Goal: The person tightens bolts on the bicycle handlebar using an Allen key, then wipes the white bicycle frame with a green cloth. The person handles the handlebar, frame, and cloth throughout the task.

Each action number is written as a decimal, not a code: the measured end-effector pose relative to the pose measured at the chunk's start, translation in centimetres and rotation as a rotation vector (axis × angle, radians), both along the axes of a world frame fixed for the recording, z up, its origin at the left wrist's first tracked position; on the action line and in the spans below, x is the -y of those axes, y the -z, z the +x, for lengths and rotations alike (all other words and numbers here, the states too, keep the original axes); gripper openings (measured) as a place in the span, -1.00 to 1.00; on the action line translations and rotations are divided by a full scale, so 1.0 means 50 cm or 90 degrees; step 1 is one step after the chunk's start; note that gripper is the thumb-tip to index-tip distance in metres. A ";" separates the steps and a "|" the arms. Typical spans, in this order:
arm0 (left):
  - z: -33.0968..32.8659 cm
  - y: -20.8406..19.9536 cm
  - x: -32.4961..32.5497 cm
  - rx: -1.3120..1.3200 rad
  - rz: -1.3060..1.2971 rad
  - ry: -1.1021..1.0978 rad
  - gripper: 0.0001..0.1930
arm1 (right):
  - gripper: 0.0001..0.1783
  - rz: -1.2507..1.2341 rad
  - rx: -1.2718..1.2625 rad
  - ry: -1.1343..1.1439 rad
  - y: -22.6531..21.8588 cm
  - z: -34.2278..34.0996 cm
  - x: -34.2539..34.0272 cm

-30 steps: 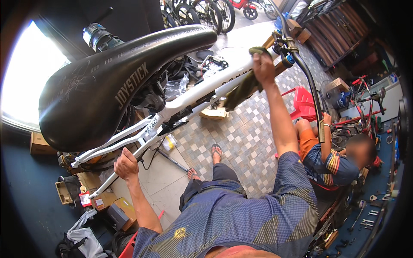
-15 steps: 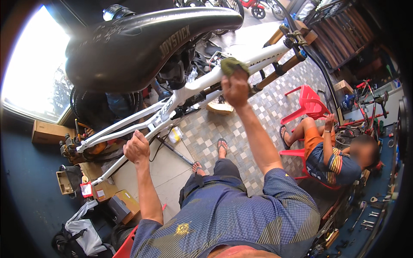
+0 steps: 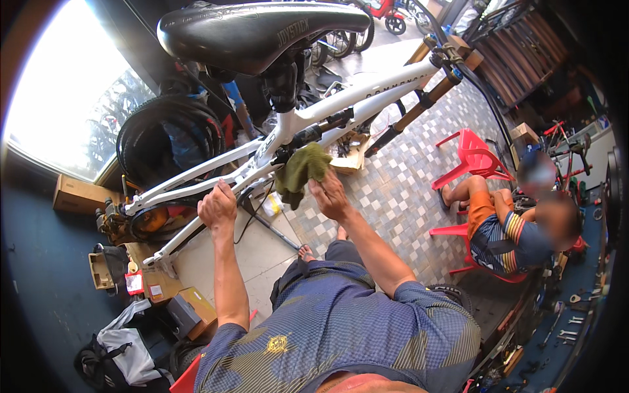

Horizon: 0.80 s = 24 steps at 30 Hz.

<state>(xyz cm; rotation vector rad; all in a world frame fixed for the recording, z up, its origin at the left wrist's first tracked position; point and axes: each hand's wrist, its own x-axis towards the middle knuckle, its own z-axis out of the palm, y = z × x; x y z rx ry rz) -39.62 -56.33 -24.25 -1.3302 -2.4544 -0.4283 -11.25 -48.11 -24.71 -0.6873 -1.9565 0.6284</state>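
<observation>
Right hand [image 3: 331, 194] grips an olive rag [image 3: 299, 171], pressing it against the white bike frame [image 3: 354, 98] just below the black saddle [image 3: 262, 29]. Left hand [image 3: 217, 205] is clenched around the frame's rear stay.

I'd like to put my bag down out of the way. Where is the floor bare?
Bare tiled floor lies between the white bike frame and the red chairs. A plain patch sits under the frame, before the person's feet. The left wall side is crowded with boxes, tyres and bags.
</observation>
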 end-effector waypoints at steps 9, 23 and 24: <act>0.000 -0.002 -0.001 0.005 0.003 0.009 -0.45 | -0.44 -0.050 -0.053 -0.010 -0.109 -0.011 -0.136; 0.001 -0.007 0.007 0.001 0.025 0.026 -0.50 | -0.37 0.295 0.420 0.137 -0.166 0.035 -0.261; 0.000 -0.007 0.006 -0.003 0.025 0.031 -0.50 | -0.38 0.271 0.456 0.169 -0.167 0.055 -0.272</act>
